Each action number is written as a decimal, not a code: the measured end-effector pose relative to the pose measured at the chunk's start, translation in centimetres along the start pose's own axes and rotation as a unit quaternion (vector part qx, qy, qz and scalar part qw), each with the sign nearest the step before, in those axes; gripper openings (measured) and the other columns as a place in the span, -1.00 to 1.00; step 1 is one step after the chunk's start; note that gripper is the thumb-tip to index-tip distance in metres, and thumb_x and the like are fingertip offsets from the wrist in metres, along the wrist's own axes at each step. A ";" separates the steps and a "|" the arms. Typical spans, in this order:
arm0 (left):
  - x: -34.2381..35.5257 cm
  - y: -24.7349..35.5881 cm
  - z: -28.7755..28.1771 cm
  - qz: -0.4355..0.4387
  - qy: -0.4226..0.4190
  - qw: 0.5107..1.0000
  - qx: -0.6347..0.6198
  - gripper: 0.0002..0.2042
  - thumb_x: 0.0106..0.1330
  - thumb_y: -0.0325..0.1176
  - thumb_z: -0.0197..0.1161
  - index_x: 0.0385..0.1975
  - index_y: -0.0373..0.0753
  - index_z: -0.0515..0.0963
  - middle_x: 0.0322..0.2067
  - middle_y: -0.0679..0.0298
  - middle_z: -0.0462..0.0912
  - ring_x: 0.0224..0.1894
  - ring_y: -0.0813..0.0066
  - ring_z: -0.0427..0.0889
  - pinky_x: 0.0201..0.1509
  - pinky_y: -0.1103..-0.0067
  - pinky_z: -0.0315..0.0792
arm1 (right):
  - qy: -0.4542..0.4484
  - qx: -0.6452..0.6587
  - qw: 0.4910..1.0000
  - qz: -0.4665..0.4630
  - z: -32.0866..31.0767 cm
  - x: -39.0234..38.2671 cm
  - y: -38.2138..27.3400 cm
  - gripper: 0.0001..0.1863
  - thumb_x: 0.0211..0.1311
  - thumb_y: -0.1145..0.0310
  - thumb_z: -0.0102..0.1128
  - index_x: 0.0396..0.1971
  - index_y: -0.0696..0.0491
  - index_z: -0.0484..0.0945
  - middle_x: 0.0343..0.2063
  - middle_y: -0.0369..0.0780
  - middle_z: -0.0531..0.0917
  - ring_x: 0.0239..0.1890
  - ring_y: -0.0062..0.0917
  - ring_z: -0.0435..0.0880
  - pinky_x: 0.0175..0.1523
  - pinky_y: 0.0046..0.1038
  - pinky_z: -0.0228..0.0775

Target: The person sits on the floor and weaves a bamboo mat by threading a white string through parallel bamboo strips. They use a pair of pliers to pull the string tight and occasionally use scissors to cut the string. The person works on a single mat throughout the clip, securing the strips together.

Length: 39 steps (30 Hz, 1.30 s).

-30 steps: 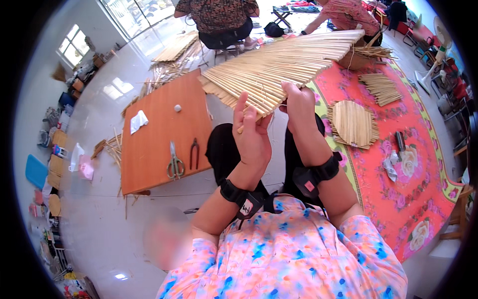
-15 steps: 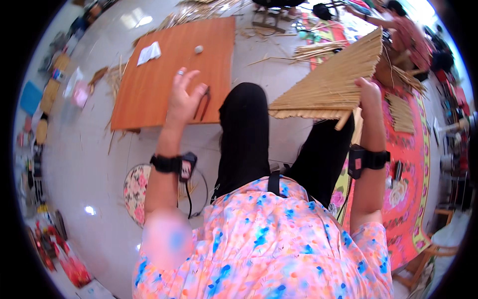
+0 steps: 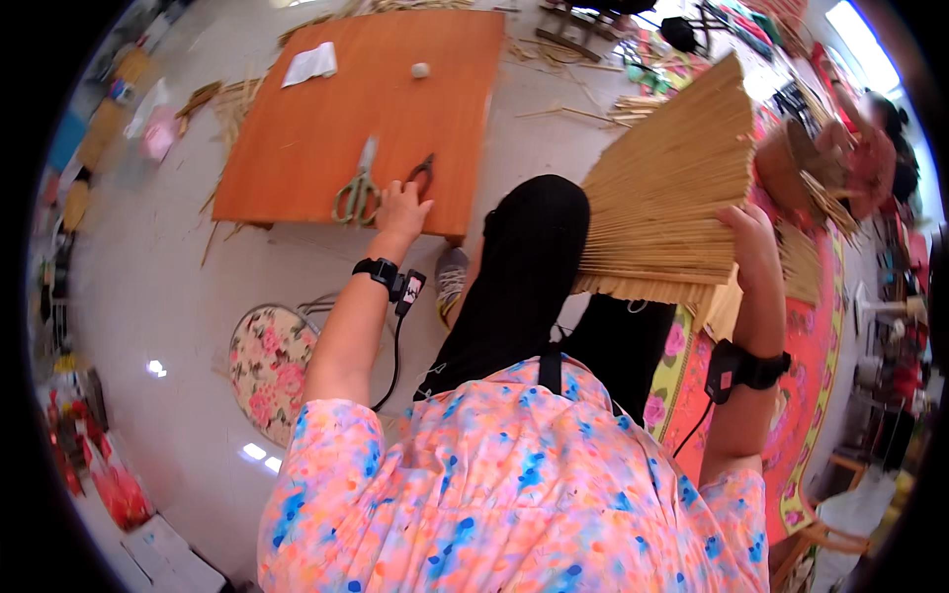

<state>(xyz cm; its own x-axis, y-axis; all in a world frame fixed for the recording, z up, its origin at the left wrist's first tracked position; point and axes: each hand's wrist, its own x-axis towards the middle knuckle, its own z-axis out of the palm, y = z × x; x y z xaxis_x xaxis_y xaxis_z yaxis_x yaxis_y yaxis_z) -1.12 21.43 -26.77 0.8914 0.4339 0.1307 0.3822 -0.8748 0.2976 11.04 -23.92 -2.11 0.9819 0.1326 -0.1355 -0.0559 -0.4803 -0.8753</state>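
Note:
My right hand (image 3: 751,242) grips the right edge of a fan-shaped panel of tan stalks (image 3: 667,183), which lies partly over my right leg. The stalks run side by side and spread toward the top. My left hand (image 3: 401,212) is at the near edge of an orange-brown wooden table (image 3: 326,128), fingers somewhat apart. Its fingertips are at the handle end of dark pliers (image 3: 423,173); whether they touch is hard to tell. Just left of that hand, scissors with green handles (image 3: 357,195) lie with their blades pointing away from me.
A white cloth (image 3: 310,65) and a small pale ball (image 3: 420,70) rest on the table. A round flowered stool (image 3: 269,374) stands at left. On the right is a red flowered mat (image 3: 791,395), with another person (image 3: 870,163) beside a basket (image 3: 786,168). Loose stalks litter the floor.
My left hand has come down from above the table to its near edge beside the pliers, and the scissors now show. The panel has tilted, its broad face turned more toward me.

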 end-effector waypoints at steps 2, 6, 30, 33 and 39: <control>0.7 -0.4 1.8 0.018 0.016 0.999 0.045 -0.60 0.14 -0.11 0.33 -0.18 -0.28 0.47 -0.14 -0.04 0.45 -0.05 -0.05 0.47 -0.03 0.20 0.44 | -0.028 -0.048 0.998 0.003 0.0 0.0 -0.6 -0.79 0.03 0.35 0.09 -0.49 0.20 0.57 -0.53 -0.31 0.55 -0.44 -0.62 0.48 -0.31 -0.51 0.30; 2.1 -1.6 3.2 0.007 -0.022 0.999 -0.037 -0.72 0.18 -0.16 0.22 -0.39 -0.28 0.61 -0.52 -0.04 0.54 -0.39 -0.11 0.55 -0.23 0.12 0.43 | -0.059 -0.094 0.994 0.023 1.4 0.9 -1.3 -0.75 0.04 0.31 0.11 -0.46 0.23 0.57 -0.53 -0.34 0.55 -0.45 -0.64 0.46 -0.33 -0.51 0.28; -8.9 25.0 -11.0 0.273 -0.127 0.721 -0.625 -0.82 0.12 -0.55 0.24 -0.60 -0.34 0.36 -0.04 0.09 0.31 -0.06 0.30 0.42 0.07 0.52 0.29 | -0.091 -0.145 0.983 0.061 1.4 2.0 -6.9 -0.67 0.04 0.19 0.20 -0.38 0.20 0.59 -0.55 -0.31 0.54 -0.54 -0.63 0.45 -0.45 -0.52 0.25; -9.1 25.8 -11.2 0.273 -0.113 0.721 -0.627 -0.82 0.10 -0.54 0.26 -0.60 -0.34 0.37 -0.04 0.07 0.31 -0.09 0.29 0.43 0.03 0.52 0.31 | -0.080 -0.156 0.982 0.071 2.4 0.8 -8.9 -0.66 0.04 0.19 0.21 -0.40 0.21 0.58 -0.58 -0.30 0.52 -0.57 -0.62 0.45 -0.48 -0.51 0.25; -9.5 27.2 -10.8 0.279 -0.069 0.748 -0.599 -0.82 0.03 -0.56 0.30 -0.61 -0.37 0.39 -0.11 0.06 0.32 -0.30 0.31 0.46 -0.19 0.54 0.37 | -0.105 -0.219 0.970 0.002 3.2 1.2 -8.6 -0.62 0.07 0.14 0.20 -0.46 0.24 0.56 -0.66 -0.31 0.46 -0.63 -0.62 0.40 -0.53 -0.49 0.20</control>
<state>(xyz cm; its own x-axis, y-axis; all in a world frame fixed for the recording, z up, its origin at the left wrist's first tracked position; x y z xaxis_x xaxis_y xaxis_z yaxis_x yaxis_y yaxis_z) -1.82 -4.20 -9.67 0.8786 -0.0256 0.4770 -0.4776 -0.0557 0.8768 12.07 -16.83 3.76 0.9207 0.2818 -0.2700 0.0684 -0.7976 -0.5993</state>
